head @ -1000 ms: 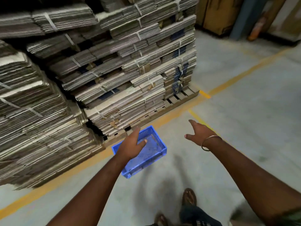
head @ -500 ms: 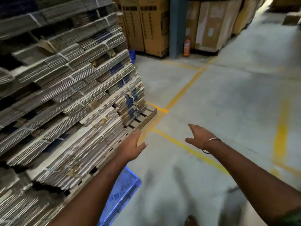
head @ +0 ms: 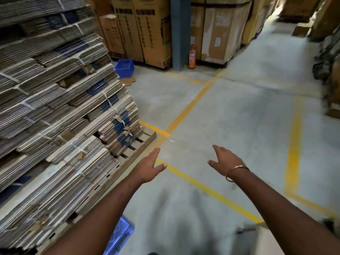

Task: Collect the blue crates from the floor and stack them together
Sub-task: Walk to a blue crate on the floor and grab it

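A: Both the left hand (head: 149,166) and right hand (head: 225,160) reach forward, fingers spread, holding nothing. 1 blue crate (head: 120,236) sits on the floor under the left forearm; another blue crate (head: 124,68) stands far off by the cartons.

B: Risks?

A: Tripping on the near crate or clipping the pallet (head: 135,150) (both close). Carton print is unreadable.

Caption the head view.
Open left hand and right hand between near blue plastic crate and far blue plastic crate.
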Tool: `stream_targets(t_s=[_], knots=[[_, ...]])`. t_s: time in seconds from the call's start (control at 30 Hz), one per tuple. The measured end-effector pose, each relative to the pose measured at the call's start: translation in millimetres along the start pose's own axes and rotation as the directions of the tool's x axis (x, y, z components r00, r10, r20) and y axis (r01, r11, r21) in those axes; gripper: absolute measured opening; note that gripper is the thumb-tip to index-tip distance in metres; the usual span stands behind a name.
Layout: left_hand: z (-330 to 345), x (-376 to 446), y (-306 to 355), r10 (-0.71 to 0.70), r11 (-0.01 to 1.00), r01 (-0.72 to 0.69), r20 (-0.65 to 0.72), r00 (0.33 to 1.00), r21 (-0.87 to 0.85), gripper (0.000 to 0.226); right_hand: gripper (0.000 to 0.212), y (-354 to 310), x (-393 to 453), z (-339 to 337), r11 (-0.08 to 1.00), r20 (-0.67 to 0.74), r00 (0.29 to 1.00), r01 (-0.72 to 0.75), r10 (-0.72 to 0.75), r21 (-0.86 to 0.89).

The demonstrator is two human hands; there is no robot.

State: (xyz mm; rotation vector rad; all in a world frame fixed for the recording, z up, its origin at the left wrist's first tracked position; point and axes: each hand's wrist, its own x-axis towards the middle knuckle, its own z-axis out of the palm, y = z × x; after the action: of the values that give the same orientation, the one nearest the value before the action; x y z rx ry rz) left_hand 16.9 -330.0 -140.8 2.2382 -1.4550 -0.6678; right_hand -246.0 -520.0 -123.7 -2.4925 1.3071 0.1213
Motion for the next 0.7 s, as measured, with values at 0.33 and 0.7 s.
stream_targets(t_s=[0.33,0.7], knots=[[-25.8,142.0,-47.6,-0.044,0.999,0.045,0.061,0.997,-0.026,0.078,0.071,-18.2,136.3,-4.9,1.0,0.028,1.0,-0.002,0.001,0.018],[-83.4,323.7,-65.0,0.066,0.998,-0.063,0.145,0.987,-0.024,0.078,0.069,-31.9,275.5,-48.5,0.99,0.014,0.991,-0.136,0.136,0.047]])
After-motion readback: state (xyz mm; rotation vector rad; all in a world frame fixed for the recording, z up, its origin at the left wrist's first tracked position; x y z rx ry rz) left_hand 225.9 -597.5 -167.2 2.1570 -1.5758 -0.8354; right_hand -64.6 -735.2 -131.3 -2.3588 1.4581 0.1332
